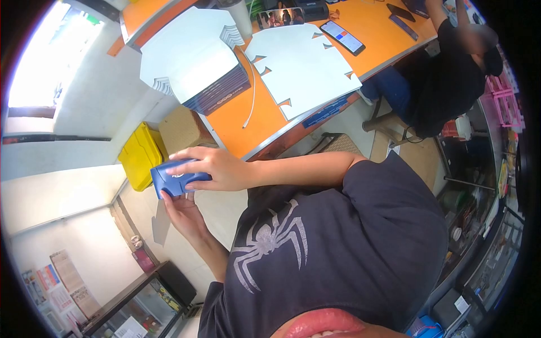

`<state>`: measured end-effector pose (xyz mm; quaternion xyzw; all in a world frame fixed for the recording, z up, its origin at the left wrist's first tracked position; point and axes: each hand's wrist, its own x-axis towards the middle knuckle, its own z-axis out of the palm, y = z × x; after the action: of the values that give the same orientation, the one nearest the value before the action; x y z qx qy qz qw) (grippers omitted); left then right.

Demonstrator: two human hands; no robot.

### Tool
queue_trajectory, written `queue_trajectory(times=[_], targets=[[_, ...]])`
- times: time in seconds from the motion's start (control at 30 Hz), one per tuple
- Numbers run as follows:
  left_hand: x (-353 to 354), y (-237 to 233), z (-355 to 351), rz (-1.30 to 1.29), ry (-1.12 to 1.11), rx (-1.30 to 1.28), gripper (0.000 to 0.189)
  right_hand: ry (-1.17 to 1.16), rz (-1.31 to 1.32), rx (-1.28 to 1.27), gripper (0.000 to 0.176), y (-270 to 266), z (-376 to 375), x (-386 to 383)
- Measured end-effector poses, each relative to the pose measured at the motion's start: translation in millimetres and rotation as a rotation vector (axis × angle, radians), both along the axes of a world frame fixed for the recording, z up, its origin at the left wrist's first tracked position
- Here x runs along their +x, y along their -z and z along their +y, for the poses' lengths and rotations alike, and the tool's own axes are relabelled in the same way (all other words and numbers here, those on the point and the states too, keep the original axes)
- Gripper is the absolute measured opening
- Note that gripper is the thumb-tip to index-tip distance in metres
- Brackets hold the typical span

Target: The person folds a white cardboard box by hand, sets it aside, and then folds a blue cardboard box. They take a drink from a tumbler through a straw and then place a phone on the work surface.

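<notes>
A small blue carton [172, 179] with a white mark is between my two hands, left of my torso. My left hand [183, 211] grips its lower edge, thumb against the near side. From above, my right hand [220, 168] lies over the carton, fingers across its top and thumb on the side nearest me; its fingers partly cover the mark. On the orange table [228, 132] stands a tall stack of white card blanks [186, 50] with blue printed edges. Beside it lies a lower stack of white notched card blanks [304, 67].
A white cable [252, 93] runs between the stacks. One phone [342, 37] lies beyond them; another phone [280, 18] shows a video. A yellow bin [140, 158] and brown cardboard box [179, 130] stand near my hands. A person in black [451, 79] sits at right.
</notes>
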<state>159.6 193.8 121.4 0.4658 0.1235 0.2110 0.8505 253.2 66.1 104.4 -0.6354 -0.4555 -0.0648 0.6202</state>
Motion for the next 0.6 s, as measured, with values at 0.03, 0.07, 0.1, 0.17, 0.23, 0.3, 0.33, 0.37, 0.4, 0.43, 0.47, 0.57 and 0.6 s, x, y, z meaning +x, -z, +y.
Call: queue_trajectory(times=[0.03, 0.07, 0.1, 0.17, 0.23, 0.3, 0.33, 0.37, 0.4, 0.43, 0.47, 0.57, 0.6], targets=[[0, 0, 0, -0.01, 0.002, -0.056, 0.043, 0.058, 0.075, 0.029, 0.045, -3, -1, -2], [0, 0, 0, -0.026, 0.005, -0.087, 0.043, 0.116, 0.15, 0.058, 0.043, -8, -3, -6], [0, 2, 1, -0.041, 0.009, -0.118, 0.043, 0.174, 0.224, 0.087, 0.042, -11, -4, -8], [0, 6, 6, -0.107, 0.087, -0.215, 0.043, 0.148, 0.125, 0.026, 0.041, -1, -1, -4], [-1, 7, 6, -0.118, 0.091, -0.247, 0.042, 0.102, 0.114, 0.0, 0.04, 2, -2, -3], [0, 7, 4, -0.098, 0.071, -0.23, 0.042, 0.035, 0.188, 0.011, 0.039, 1, -5, -4], [0, 4, 2, -0.072, 0.048, -0.195, 0.042, 0.055, 0.179, 0.015, 0.039, 2, -4, -4], [1, 3, 0, -0.048, 0.023, -0.16, 0.042, 0.073, 0.169, 0.02, 0.039, 3, -4, -4], [1, 3, 0, -0.049, 0.028, -0.156, 0.042, 0.09, 0.158, 0.024, 0.039, 4, -3, -4], [1, 4, 0, -0.049, 0.033, -0.152, 0.042, 0.098, 0.141, 0.02, 0.039, 4, -4, -4], [1, 4, 0, -0.05, 0.039, -0.149, 0.042, 0.107, 0.123, 0.017, 0.039, 3, -4, -4], [1, 7, 0, -0.041, 0.047, -0.137, 0.041, 0.091, 0.109, 0.01, 0.04, 4, -7, -2], [1, 6, -1, -0.022, 0.031, -0.125, 0.042, 0.078, 0.111, 0.008, 0.041, 4, -7, -1]])
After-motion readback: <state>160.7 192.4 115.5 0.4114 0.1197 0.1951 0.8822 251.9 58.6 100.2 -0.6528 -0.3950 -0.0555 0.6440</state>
